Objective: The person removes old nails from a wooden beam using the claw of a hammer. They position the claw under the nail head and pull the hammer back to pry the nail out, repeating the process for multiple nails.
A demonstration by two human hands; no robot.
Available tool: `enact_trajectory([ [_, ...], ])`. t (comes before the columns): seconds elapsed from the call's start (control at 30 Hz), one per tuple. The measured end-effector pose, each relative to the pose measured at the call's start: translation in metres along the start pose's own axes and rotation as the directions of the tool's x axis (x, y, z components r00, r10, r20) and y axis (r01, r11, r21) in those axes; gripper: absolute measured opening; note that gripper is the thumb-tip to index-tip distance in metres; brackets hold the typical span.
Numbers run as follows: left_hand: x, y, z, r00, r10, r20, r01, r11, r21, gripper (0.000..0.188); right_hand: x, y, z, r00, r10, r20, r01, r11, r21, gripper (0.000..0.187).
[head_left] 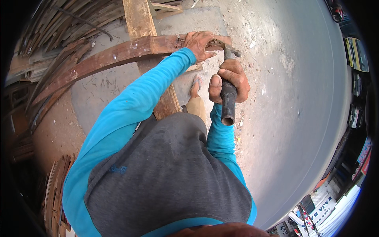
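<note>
A long reddish-brown wooden beam (114, 54) runs from the left to a cut end in front of me. My left hand (198, 44) grips it near that end, fingers over the top and thumb along the near side. My right hand (232, 81) is closed round the dark tubular handle of a hammer (228, 98), whose open pipe end points toward me. The hammer's head is at the beam's end, close to my left fingers, with its claw side toward the wood. Whether the claw holds a nail cannot be made out.
A paler timber (139, 19) crosses under the beam and reaches toward my body. Stacks of old boards (51, 27) lie at the far left, and more planks (57, 193) at the lower left. To the right is a grey road (300, 98), with parked vehicles (357, 55) beyond.
</note>
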State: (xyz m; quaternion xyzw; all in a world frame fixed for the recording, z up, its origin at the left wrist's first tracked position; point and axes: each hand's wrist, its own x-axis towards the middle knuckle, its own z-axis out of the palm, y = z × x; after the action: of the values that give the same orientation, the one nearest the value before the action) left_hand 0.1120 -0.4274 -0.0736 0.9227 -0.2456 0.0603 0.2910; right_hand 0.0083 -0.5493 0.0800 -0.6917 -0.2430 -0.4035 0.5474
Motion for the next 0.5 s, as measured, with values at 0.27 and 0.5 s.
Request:
enact_trajectory([
  [0.27,0.005,0.012,-0.010,0.999,-0.039,0.029,0.040,0.999,-0.031,0.058,-0.007,-0.003,0.010,0.998,-0.068,0.017,0.069,0.996,-0.051,0.029],
  [0.5,0.001,0.009,-0.013,0.999,0.053,0.000,-0.053,0.996,-0.070,0.054,-0.018,0.006,-0.001,0.995,-0.065,-0.077,0.066,0.998,0.013,0.030],
])
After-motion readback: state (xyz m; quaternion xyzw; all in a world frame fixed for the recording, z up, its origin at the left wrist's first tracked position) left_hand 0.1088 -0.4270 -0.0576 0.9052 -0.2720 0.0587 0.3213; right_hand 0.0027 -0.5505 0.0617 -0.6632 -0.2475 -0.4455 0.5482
